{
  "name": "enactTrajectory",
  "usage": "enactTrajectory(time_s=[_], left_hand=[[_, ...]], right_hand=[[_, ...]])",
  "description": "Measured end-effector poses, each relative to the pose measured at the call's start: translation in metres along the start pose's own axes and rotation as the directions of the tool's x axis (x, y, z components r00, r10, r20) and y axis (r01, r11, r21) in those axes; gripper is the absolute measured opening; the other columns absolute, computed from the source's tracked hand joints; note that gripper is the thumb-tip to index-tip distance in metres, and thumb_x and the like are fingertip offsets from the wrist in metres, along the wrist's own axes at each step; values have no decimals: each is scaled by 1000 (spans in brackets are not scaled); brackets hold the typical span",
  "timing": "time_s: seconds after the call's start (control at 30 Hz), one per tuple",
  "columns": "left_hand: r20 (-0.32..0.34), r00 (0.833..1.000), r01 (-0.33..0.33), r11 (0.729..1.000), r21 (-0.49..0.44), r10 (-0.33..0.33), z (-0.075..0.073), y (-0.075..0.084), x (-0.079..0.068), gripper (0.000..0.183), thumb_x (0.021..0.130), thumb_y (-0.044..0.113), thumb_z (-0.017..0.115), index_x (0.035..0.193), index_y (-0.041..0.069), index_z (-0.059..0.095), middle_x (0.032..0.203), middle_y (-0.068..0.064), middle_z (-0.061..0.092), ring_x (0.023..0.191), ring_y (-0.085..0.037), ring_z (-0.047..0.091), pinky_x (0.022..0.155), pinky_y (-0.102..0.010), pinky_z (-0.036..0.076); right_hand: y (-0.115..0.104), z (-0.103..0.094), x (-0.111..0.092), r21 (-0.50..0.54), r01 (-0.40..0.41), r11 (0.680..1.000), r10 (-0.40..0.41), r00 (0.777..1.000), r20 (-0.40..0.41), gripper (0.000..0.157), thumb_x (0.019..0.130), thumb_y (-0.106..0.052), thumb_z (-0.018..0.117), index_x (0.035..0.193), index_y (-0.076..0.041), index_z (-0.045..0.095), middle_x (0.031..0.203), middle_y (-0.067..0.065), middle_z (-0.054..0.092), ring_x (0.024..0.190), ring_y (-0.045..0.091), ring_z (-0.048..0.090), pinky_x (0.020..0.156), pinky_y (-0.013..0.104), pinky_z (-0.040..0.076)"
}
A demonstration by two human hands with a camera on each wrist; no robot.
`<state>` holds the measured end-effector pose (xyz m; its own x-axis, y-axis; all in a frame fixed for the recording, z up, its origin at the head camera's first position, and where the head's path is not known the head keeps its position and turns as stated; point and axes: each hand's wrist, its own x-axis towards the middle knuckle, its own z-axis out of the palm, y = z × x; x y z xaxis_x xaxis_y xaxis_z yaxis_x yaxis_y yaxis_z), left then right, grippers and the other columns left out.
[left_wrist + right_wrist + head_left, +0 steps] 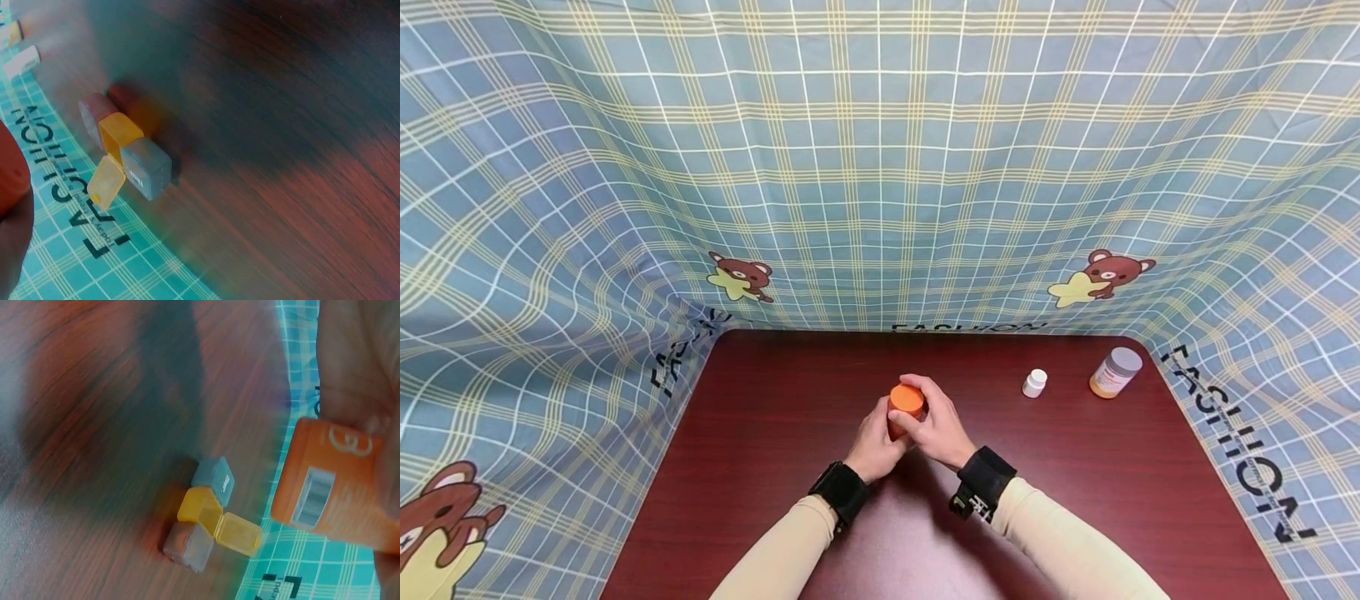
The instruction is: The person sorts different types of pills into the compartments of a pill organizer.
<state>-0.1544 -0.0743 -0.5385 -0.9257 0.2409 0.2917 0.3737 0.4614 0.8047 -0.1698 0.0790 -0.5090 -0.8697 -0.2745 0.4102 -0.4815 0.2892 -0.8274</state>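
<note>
An orange bottle point(906, 401) with an orange cap is held up over the table between both hands. My left hand point(877, 442) grips its body from the left side. My right hand point(942, 429) has its thumb and fingers curled round the top, at the cap. The right wrist view shows the barcode label of the orange bottle point(331, 487). Beyond it on the table lies a small pill box with a blue, a yellow and a reddish-grey compartment; the yellow compartment point(199, 506) has its lid point(239, 534) flipped open. My hands hide this box in the head view.
A small white bottle point(1034, 384) stands at the back right of the dark red table point(760, 417). Right of it is a larger jar point(1116, 373) with a grey lid and yellowish base. Checked cloth point(880, 167) hangs behind and at both sides.
</note>
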Motion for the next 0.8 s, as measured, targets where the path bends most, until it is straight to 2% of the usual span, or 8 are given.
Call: enactTrajectory(time_s=[0.13,0.23,0.3,0.4,0.47,0.53,0.63,0.8], left_hand=[[52,999,-12,997,-70,15,-2,-4,1,58,76,15,77,124,6,47,112,-8,62,99,-17,60,88,-34,49],[48,999,20,997,-78,-17,0,-7,-1,60,74,12,77,126,7,46,113,-7,62,99,-16,60,88,-33,49],[17,999,33,997,-72,-32,3,-6,-1,62,74,11,77,127,7,47,113,-7,62,100,-16,60,89,-34,49],[-32,999,37,997,-65,-39,4,-3,0,61,72,10,77,126,7,47,112,-8,63,100,-17,60,88,-34,49],[-50,998,31,998,-58,-34,5,-1,2,59,73,9,75,125,6,48,112,-9,63,99,-18,60,87,-35,50],[-56,998,32,998,-57,-36,5,1,3,59,73,9,74,125,5,47,112,-10,63,99,-19,60,87,-36,50],[-54,997,44,998,-50,-47,3,1,3,60,74,11,74,127,4,47,113,-10,62,100,-20,60,88,-36,50],[-58,997,42,998,-40,-45,3,1,2,62,74,12,76,127,4,46,114,-10,61,101,-19,60,89,-36,49]], right_hand=[[-9,-10,3,92,-1,996,-8,995,98,58,82,-7,73,134,-4,47,121,13,59,104,26,59,88,31,49],[-13,-10,3,154,-63,986,44,991,126,63,84,-5,71,139,-4,41,132,17,51,113,30,55,95,39,46],[-9,-5,2,131,-109,985,99,992,77,68,82,-12,75,139,-7,39,131,14,48,112,28,53,94,44,46],[3,7,-1,81,-160,984,166,983,-74,73,74,-24,83,134,-11,42,120,9,47,103,24,52,88,45,47],[2,11,-2,53,-174,983,180,972,-152,74,70,-28,85,129,-9,44,113,6,49,98,23,53,83,42,48],[0,12,-2,76,-162,984,173,969,-175,69,72,-24,84,126,-7,44,114,6,51,99,23,56,85,39,49],[-9,8,-2,112,-123,986,138,981,-138,60,79,-15,78,126,-2,43,117,9,54,105,24,58,89,38,48],[-31,-1,-1,170,-67,983,76,996,-46,56,82,-2,68,129,9,40,124,20,52,111,32,55,96,48,42]])
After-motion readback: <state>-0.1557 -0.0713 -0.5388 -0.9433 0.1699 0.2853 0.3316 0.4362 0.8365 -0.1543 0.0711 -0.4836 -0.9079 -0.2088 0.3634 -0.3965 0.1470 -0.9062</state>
